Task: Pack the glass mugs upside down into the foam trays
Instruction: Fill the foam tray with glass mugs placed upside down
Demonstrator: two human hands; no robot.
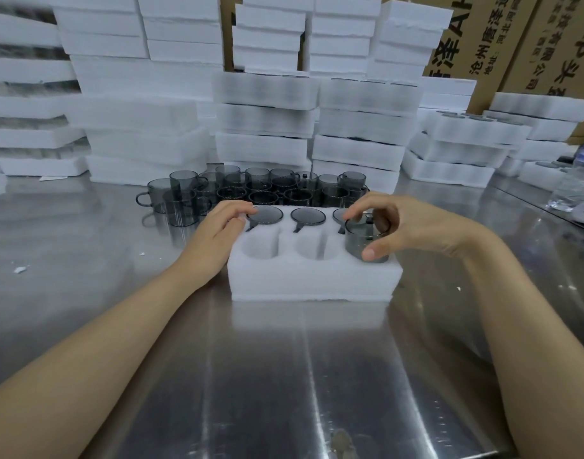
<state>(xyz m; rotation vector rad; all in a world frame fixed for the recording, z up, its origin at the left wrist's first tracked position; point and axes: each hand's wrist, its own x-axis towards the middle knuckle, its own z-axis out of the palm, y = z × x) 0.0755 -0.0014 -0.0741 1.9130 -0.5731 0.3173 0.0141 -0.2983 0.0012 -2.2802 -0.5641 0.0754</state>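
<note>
A white foam tray (pixel 312 279) with six round pockets lies on the steel table in front of me. Its far row holds three smoky grey glass mugs upside down, such as the middle one (pixel 308 216). My right hand (pixel 396 226) grips another grey mug (pixel 361 241) upside down, partly sunk in the near right pocket. The near left pocket (pixel 261 246) and the near middle pocket are empty. My left hand (pixel 222 226) rests on the tray's far left corner, fingertips touching the far left mug (pixel 265 214). Several loose grey mugs (pixel 250 188) stand behind the tray.
Tall stacks of white foam trays (pixel 264 120) line the back of the table, some with mugs inside. Cardboard boxes (pixel 522 38) stand at the back right. A clear water bottle (pixel 575 180) stands at the right edge. Small foam crumbs (pixel 20 269) lie on the left.
</note>
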